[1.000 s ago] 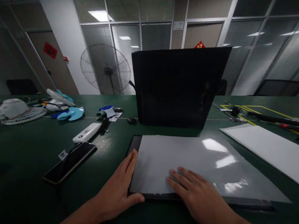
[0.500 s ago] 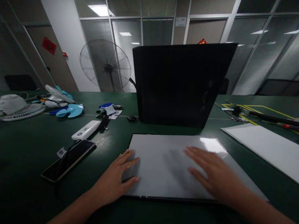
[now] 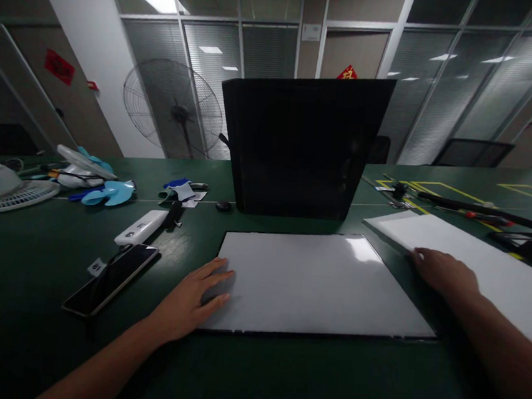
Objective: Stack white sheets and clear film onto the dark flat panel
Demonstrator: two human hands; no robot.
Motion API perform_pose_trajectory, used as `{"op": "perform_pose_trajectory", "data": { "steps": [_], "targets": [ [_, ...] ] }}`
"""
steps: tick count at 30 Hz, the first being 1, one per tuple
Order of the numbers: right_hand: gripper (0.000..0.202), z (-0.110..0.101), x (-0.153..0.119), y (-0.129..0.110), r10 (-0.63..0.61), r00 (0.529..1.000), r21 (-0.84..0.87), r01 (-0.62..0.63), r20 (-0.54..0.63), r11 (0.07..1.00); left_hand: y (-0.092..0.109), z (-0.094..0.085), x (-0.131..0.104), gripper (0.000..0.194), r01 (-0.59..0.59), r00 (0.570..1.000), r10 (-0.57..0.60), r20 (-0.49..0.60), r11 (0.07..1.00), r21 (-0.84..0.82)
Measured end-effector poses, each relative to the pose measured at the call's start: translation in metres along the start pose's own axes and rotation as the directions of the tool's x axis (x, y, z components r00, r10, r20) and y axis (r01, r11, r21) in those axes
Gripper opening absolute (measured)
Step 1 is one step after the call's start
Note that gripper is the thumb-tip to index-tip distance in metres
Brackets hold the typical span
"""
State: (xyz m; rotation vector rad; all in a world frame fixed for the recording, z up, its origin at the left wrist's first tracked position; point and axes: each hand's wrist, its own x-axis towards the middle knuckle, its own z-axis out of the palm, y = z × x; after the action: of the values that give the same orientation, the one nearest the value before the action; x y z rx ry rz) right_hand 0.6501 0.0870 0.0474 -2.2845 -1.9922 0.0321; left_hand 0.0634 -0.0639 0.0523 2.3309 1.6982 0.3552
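Note:
A flat panel with a glossy white face and thin black edging (image 3: 314,286) lies on the green table in front of me. My left hand (image 3: 193,302) rests on its left edge, fingers spread. To the right, my right hand (image 3: 447,273) is closed at the near left edge of a large white sheet (image 3: 490,259). Its fingertips curl around that edge, and the thumb is partly hidden. Behind the panel stands a big black screen-shaped piece (image 3: 299,146), upright and leaning slightly.
On the left lie a phone (image 3: 112,279), a white power bank (image 3: 141,228), blue fan blades (image 3: 109,193) and white fan parts (image 3: 8,187). A small black object (image 3: 222,206) sits near the screen-shaped piece. Cables and black strips (image 3: 485,211) lie at the back right.
My right hand has left the space over the panel, moved right and closed on the white sheet's edge. My left hand stays on the panel. The view has turned slightly right.

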Motion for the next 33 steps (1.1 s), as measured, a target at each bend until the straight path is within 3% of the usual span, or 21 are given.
{"op": "perform_pose_trajectory", "data": {
  "steps": [8,11,13,14,16,19,24,28,30,31,33],
  "targets": [
    [0.051,-0.041,-0.046,-0.057,0.046,0.989,-0.110,-0.062,-0.140,0.992,0.000,0.001,-0.005,0.057,-0.020,1.000,0.019,-0.019,0.999,-0.032],
    [0.045,-0.049,-0.080,-0.105,-0.074,0.988,-0.128,0.057,-0.132,0.990,0.004,-0.001,-0.005,0.056,-0.007,1.000,0.006,-0.027,0.999,-0.036],
    [0.036,-0.045,-0.107,-0.141,-0.254,0.964,-0.130,0.243,-0.075,0.961,0.006,-0.003,-0.004,0.055,0.000,0.998,-0.003,-0.062,0.999,-0.049],
    [0.031,-0.040,-0.120,-0.159,-0.355,0.934,-0.120,0.349,-0.042,0.930,0.006,-0.004,-0.004,0.055,0.005,0.997,-0.009,-0.082,0.998,-0.058],
    [0.031,-0.027,-0.145,-0.188,-0.564,0.826,-0.077,0.563,0.013,0.823,0.006,-0.006,-0.003,0.056,0.012,0.993,-0.021,-0.115,0.997,-0.075],
    [0.045,-0.008,-0.169,-0.215,-0.750,0.661,0.039,0.749,0.033,0.662,0.003,-0.006,-0.002,0.057,0.013,0.988,-0.027,-0.149,0.995,-0.095],
    [0.064,-0.003,-0.184,-0.220,-0.868,0.494,0.252,0.835,0.049,0.489,-0.002,-0.002,0.000,0.065,-0.020,0.990,0.008,-0.142,0.996,-0.082],
    [0.065,-0.007,-0.178,-0.212,-0.909,0.412,0.335,0.848,0.068,0.410,-0.003,0.002,0.003,0.062,-0.023,0.996,0.022,-0.085,0.999,-0.022],
    [0.062,-0.006,-0.164,-0.204,-0.910,0.414,0.318,0.863,0.003,0.393,-0.004,0.003,0.005,0.055,-0.001,0.997,0.000,-0.080,1.000,-0.011],
    [0.059,-0.005,-0.152,-0.198,-0.897,0.438,0.286,0.868,-0.056,0.406,-0.005,0.004,0.007,0.053,0.016,0.996,-0.017,-0.083,1.000,-0.009],
    [0.054,-0.002,-0.121,-0.176,-0.823,0.530,0.185,0.846,-0.205,0.500,-0.006,0.005,0.009,0.052,0.054,0.994,-0.055,-0.094,0.999,-0.005]
  ]
}}
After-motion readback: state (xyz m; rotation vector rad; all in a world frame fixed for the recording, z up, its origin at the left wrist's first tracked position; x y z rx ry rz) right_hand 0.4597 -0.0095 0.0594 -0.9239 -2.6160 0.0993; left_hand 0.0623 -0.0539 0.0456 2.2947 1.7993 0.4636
